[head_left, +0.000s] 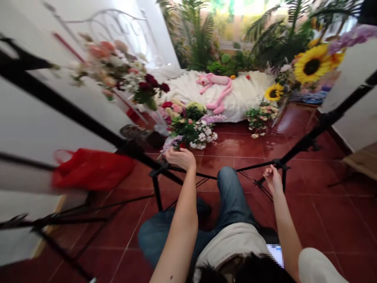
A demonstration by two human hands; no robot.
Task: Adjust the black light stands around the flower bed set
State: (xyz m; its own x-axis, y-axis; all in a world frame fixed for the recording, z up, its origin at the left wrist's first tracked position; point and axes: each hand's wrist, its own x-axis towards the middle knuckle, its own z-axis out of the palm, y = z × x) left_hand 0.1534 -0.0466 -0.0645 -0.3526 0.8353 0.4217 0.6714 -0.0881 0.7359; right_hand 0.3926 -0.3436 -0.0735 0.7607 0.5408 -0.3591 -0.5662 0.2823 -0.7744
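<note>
Fingers (172,155) of the left hand (182,158) loosely bent, palm partly open, with nothing visible in the grip; just beside a joint of the left black pole (88,120) as viewed, with no telling whether touching. Right hand (273,181) more narrowly curled, near the lower joint of the right black pole (331,118); too small and soft to tell whether holding anything. Close by, chief risk: a knock from either wrist, or from the bent knee (228,181) between the poles, perhaps enough to unsettle the supports. Also possible: a fingertip nipped at a joint, in case of sudden folding, or a foot snagged by the short upright strut (157,192) under the left pole. As for looks, both poles dark, straight and slim, aslant to either side, with chunky collars and thin braces above the red-tiled floor (332,220); probably light, hence easy to tip. Farther left, a red bag (91,169) below the pole, with a loop handle apt to catch. Ahead, low flowers (191,127), liable to crushing under any toppled pole. Beyond, a pink plush toy (218,82) on white cloth (182,86), seemingly safer.
</note>
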